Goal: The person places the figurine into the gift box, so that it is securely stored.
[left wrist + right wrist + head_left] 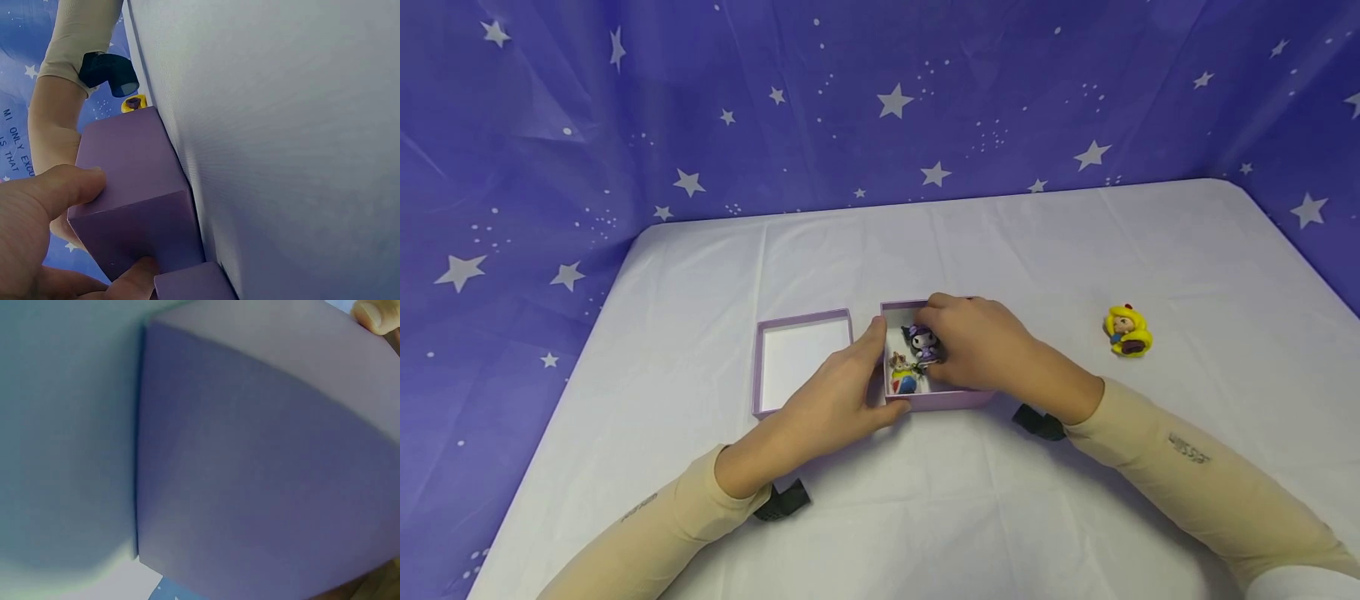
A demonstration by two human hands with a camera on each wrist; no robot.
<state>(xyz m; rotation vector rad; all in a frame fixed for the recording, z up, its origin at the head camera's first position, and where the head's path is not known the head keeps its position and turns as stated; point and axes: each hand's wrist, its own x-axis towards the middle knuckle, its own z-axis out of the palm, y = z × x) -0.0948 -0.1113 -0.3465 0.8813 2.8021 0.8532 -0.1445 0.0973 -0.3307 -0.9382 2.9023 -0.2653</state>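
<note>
A purple box (942, 402) with a white inside stands at the middle of the table. My left hand (838, 396) holds its near left corner, the thumb on the near wall and the fingers along the left wall; the left wrist view shows this grip on the box (131, 162). My right hand (981, 342) reaches into the box and pinches a black-and-purple figurine (922, 342) between thumb and fingers. Beside that lies a small figurine in yellow, blue and red (902, 379). The right hand covers the box's right half. The box wall (262, 462) fills much of the right wrist view.
The shallow purple lid (801, 358), white inside, lies left of the box, partly behind my left hand. A yellow-haired figurine (1127, 331) lies on the right of the white-covered table (985, 517). A purple star-patterned curtain (850, 125) hangs behind.
</note>
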